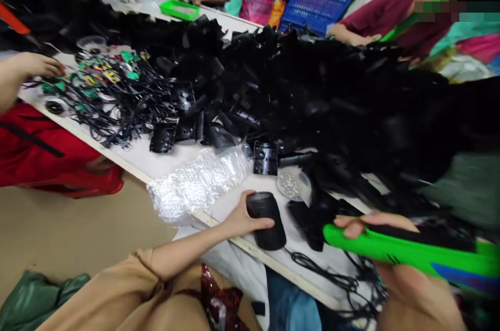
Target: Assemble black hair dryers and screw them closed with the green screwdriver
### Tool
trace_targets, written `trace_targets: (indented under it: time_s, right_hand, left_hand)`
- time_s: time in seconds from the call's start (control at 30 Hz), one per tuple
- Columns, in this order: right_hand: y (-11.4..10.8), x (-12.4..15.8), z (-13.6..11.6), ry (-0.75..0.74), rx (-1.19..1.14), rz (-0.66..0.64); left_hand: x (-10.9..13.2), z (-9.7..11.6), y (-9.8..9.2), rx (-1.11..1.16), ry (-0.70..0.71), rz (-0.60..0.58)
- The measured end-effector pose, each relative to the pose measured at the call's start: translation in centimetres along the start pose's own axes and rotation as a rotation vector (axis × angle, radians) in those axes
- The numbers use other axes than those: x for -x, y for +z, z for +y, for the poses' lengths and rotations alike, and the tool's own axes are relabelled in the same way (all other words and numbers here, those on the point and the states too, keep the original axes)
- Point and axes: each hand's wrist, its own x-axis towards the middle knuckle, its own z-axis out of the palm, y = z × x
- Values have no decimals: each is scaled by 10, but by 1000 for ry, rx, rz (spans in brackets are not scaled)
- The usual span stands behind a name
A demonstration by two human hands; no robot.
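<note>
A black curved plastic housing stands near the table's front edge, with my left hand closed round its left side, the thumb across its front. At the right, my right hand is wrapped round a long bright green tool whose rounded end points left towards the housing. A black cable runs from beneath the housing to the right. Behind the housing sits a clear round dish of small metal screws. More black parts lie between the housing and the green tool.
Bubble wrap lies left of my left hand at the table edge. A large heap of black parts covers the table's middle. Wires with green boards are piled at the left beside a person's hand. People work across the table.
</note>
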Motion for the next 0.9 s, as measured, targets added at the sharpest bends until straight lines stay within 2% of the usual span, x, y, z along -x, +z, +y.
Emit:
trace_targets:
  time_s: [0.07,0.17,0.3,0.33,0.43,0.47,0.67,0.9]
  right_hand:
    - [-2,5,-3,132,-242,-7]
    - [2,5,-12,260,-435,143]
    - [15,-3,-28,230,-581,77]
    - [20,-6,-33,208,-611,120]
    - [37,-10,-47,185,-599,356]
    - [42,-11,-51,179,-581,388]
    - [65,-7,-66,89,-504,256]
    - [85,1,-59,82,-657,256]
  left_hand:
    - [-1,-1,0,-19,-2,1]
    - [-2,-2,0,-43,-21,15]
    - [-3,-2,1,-60,-39,34]
    - [-3,-2,2,-54,-43,33]
    - [-3,-2,2,-37,-52,34]
    - [-3,-2,2,-41,-52,37]
    - [-2,-1,5,-160,-29,42]
    - [-2,9,9,-291,-64,44]
